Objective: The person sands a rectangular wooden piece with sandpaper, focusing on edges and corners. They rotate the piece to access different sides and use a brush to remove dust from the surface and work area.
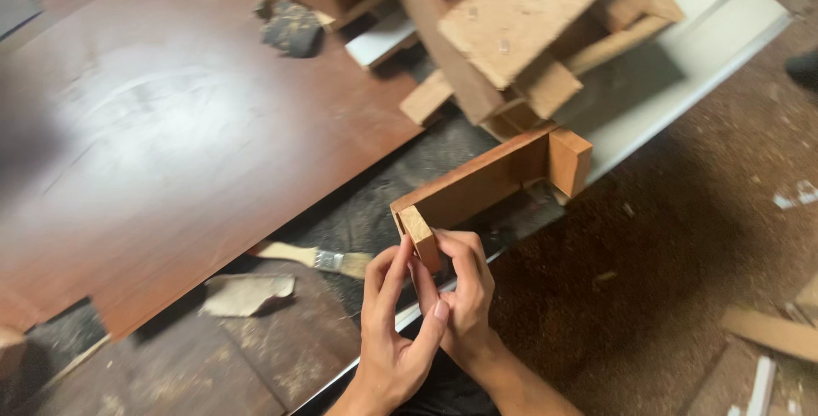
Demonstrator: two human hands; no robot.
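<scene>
Both my hands meet at the near end of a U-shaped wooden piece [477, 182], a long brown board with a short block at each end. My left hand [394, 331] pinches the near end block [421, 237] with thumb and fingers. My right hand [464, 292] curls over the same block from the right side. The far end block [569, 160] sticks up free. The piece rests on the edge of a dusty workbench [375, 211].
A large reddish-brown panel [170, 143] covers the left of the bench. A paintbrush [315, 257] and a scrap of sandpaper [247, 294] lie just left of my hands. Stacked wood offcuts [520, 32] and a white board [682, 66] sit behind. Sawdust floor at right.
</scene>
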